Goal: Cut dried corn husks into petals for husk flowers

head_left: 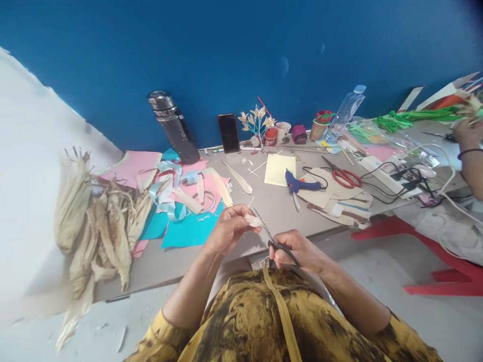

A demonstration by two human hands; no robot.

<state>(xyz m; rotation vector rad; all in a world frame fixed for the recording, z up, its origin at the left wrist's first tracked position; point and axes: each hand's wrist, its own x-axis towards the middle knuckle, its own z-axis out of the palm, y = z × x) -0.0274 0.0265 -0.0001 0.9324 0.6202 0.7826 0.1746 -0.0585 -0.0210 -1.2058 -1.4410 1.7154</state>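
Observation:
Between the thumb and fingers of my left hand [230, 229] is a small piece of pale corn husk [253, 221]. My right hand [296, 250] grips black-handled scissors [281, 247] by their loops. Their blades point up and left, right beside the husk piece; whether they touch it I cannot tell. Both hands are over the table's front edge, above my lap. Beyond them a loose husk strip [237, 177] lies on the table. A blue glue gun [302, 183] rests to the right, near a yellow paper square [279, 170].
Dried corn husks [101, 226] hang over the table's left edge. Behind stand a flask [174, 128], a phone [228, 133] and husk flowers [256, 123]. Red-handled scissors [346, 178], a glove [347, 206] and a power strip [388, 176] lie right. Another person's hand [468, 136] is far right.

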